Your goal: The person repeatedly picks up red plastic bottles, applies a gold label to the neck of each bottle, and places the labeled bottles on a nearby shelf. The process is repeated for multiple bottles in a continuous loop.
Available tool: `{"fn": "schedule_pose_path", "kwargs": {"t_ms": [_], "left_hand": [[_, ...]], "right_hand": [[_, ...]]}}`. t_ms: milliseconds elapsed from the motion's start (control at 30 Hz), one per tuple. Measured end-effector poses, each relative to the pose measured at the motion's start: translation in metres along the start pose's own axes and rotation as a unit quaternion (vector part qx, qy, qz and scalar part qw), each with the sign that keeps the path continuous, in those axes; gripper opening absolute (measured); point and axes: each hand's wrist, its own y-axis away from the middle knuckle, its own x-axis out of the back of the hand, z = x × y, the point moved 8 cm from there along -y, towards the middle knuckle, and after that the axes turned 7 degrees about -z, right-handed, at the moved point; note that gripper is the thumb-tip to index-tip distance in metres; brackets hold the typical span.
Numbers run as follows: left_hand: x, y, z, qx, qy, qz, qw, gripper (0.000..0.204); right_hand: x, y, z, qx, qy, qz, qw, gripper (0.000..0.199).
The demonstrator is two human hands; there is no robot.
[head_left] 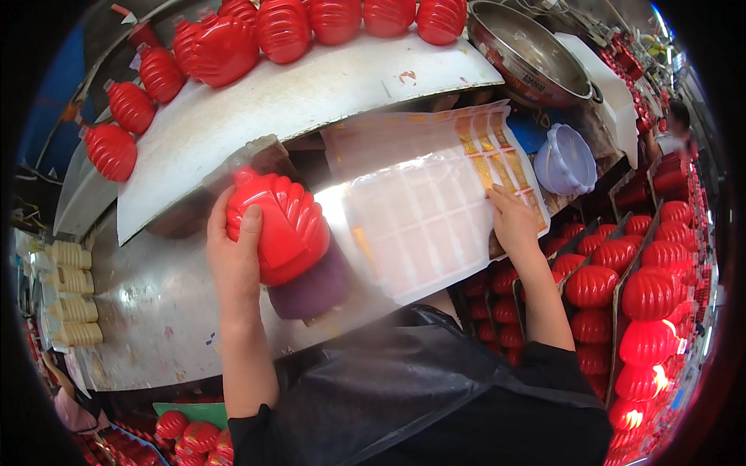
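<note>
Bare hands are busy on two things: the left hand point(237, 250) is grasping a red jug point(276, 225) left of the sheet point(420, 225), thumb in front, and the right hand point(514, 221) is touching the gold labels point(509, 167) on the sheet's right side. I cannot tell if those fingers are pinching a label or just resting. The jug is leaning, and its low end is meeting a purple pad point(315, 283), just left of the sheet. It is looking smooth and shiny, so it could be slipping away if the one hand is holding too softly. Labels like these could be ripping, folding or sticking to a finger if the pull is too quick. The sheet is lying loose and wavy, near the black apron point(404, 365), so a snag or a hard tug could be dragging it off the table point(155, 311). Right of the sheet, a pale blue bucket point(566, 161) is standing close; a swinging hand could be knocking it over. Behind the sheet, a white board point(311, 97) is holding more jugs point(284, 29) along its far edge, and a big bump could be tipping them.
</note>
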Motion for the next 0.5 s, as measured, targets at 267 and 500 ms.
{"fn": "schedule_pose_path", "kwargs": {"t_ms": [267, 500], "left_hand": [[-0.005, 0.033, -0.014, -0.040, 0.117, 0.007, 0.992, 0.055], [-0.009, 0.036, -0.015, -0.026, 0.157, 0.012, 0.987, 0.057]], "right_hand": [[-0.019, 0.077, -0.104, 0.148, 0.021, -0.164, 0.975, 0.051], [-0.012, 0.099, -0.113, 0.294, 0.013, -0.073, 0.953, 0.041]]}}
